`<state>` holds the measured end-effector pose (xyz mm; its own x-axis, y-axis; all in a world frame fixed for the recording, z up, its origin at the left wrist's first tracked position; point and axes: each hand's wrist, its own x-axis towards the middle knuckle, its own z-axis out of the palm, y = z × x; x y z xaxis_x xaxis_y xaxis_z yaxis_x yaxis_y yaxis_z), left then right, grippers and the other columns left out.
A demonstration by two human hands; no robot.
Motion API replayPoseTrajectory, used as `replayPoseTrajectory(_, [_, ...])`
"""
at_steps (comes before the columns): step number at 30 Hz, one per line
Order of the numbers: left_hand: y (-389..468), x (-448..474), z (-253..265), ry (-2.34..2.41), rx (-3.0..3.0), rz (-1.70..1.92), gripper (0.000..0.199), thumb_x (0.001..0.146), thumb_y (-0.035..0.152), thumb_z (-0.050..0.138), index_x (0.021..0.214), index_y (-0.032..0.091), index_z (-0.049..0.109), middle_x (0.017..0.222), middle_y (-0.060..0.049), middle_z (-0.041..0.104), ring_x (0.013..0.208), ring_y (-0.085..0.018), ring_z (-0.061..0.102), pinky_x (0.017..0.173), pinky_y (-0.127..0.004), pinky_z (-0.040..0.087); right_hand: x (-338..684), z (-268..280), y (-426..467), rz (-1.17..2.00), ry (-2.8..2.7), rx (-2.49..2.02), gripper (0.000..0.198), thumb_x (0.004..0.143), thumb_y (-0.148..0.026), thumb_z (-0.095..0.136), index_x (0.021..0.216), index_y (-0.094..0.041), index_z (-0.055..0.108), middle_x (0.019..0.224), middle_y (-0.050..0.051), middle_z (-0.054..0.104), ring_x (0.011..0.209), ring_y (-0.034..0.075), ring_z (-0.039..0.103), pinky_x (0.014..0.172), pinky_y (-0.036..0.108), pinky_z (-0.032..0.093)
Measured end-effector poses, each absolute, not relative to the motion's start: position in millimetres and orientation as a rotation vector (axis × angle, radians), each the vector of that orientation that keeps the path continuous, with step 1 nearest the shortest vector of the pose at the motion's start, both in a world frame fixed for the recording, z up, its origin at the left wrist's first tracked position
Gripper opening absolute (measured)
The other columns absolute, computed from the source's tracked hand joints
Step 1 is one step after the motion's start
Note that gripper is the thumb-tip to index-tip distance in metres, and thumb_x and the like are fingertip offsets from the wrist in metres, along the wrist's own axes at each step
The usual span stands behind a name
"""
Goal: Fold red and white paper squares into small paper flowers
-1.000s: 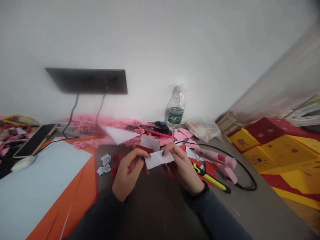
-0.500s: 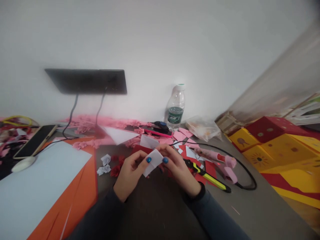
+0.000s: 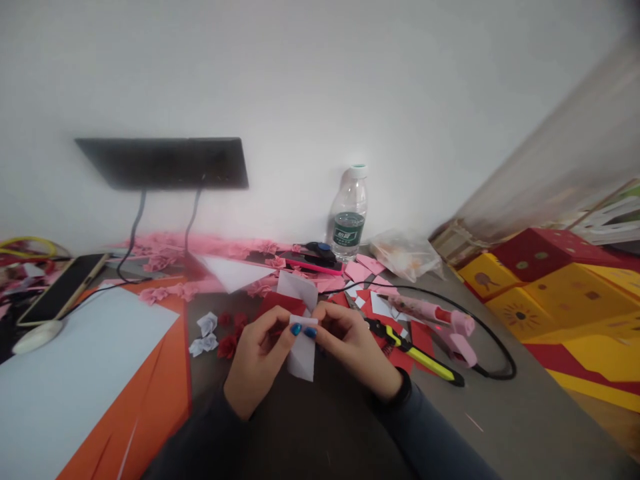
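Between my two hands is a small piece of white paper (image 3: 301,360), its top edge bent over into a narrow strip. My left hand (image 3: 259,353) pinches that strip from the left, with the thumb on the near side. From the right, my right hand (image 3: 353,345) pinches the same strip, and the two thumbs nearly meet. The other fingers curl behind the paper and are partly hidden. White paper flowers (image 3: 206,333) and red paper flowers (image 3: 229,337) lie left of my left hand. Right of my right hand is a yellow-and-black tool (image 3: 420,355).
A pink glue gun (image 3: 453,333) with a black cable lies on the right of the table. Behind my hands stand a water bottle (image 3: 349,220) and pink paper flowers (image 3: 160,247). A phone (image 3: 65,287), white sheet (image 3: 90,373) and mouse (image 3: 37,337) are left; yellow-red boxes (image 3: 555,300) are right.
The white paper was held up as a tilted flat piece; now its top is bent over and the rest hangs below the thumbs. My hands have moved closer together.
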<state>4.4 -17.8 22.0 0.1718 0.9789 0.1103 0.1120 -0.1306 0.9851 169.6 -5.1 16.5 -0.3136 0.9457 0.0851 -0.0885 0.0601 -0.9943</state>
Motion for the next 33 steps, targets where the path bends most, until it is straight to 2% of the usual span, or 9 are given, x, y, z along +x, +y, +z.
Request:
replayPoseTrajectory(24, [-21.9,3.7,26.1,1.061,1.508,1.136,0.024,0.091,0.035,0.055,0.073,0.020,0.061,0.069,0.000,0.057,0.061,-0.013,0.050,0.054,-0.021,0.040,174.3,22.8,-7.5,1.362,-1.530,-0.770,0.035,0.091,-0.047,0.059,0.070,-0.019,0.054,0.064,-0.002,0.049,0.056,0.011,0.044,0.054,0.025,0.036])
replayPoseTrajectory(33, [-21.4,4.0,24.6,1.080,1.411,1.056,0.026,0.090,0.039,0.057,0.073,0.019,0.059,0.063,0.002,0.052,0.053,-0.011,0.044,0.046,-0.019,0.035,174.4,23.1,-7.9,1.358,-1.548,-0.779,0.037,0.093,-0.047,0.055,0.069,-0.020,0.050,0.066,-0.002,0.046,0.061,0.012,0.042,0.057,0.026,0.034])
